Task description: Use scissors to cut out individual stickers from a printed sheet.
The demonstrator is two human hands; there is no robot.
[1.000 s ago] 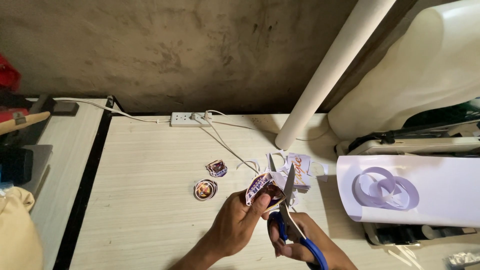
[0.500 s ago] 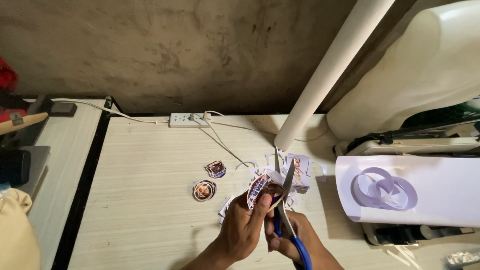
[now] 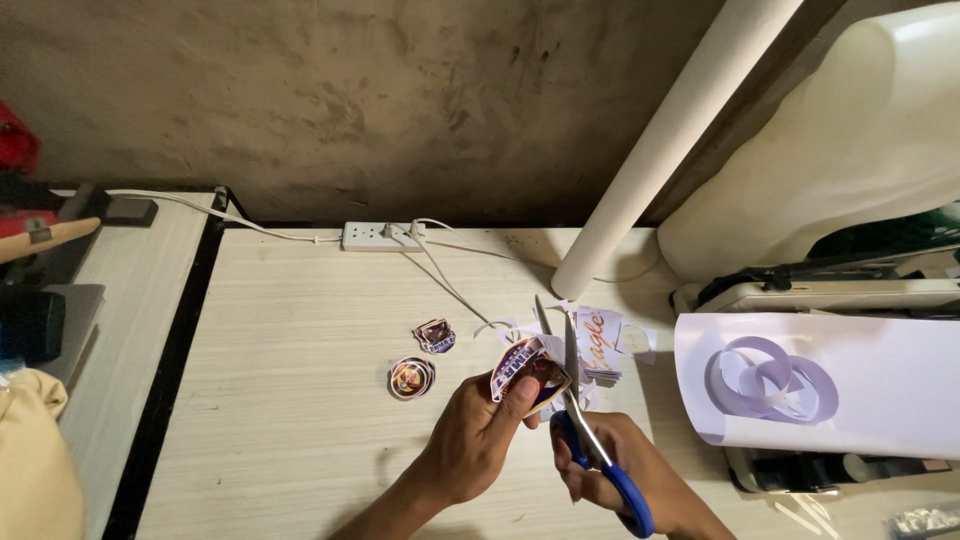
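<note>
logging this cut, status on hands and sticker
Left hand grips printed sticker. Right hand works blue scissors, blades open at sticker's edge. Nothing blocking.

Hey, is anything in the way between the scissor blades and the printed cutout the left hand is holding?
Nothing visible. The left hand pinches the printed cutout by its lower edge, and the blue-handled scissors in the right hand already meet its right side, blades open.

Both hands [image 3: 480, 435] close together, fingers [image 3: 520, 392] curled
</note>
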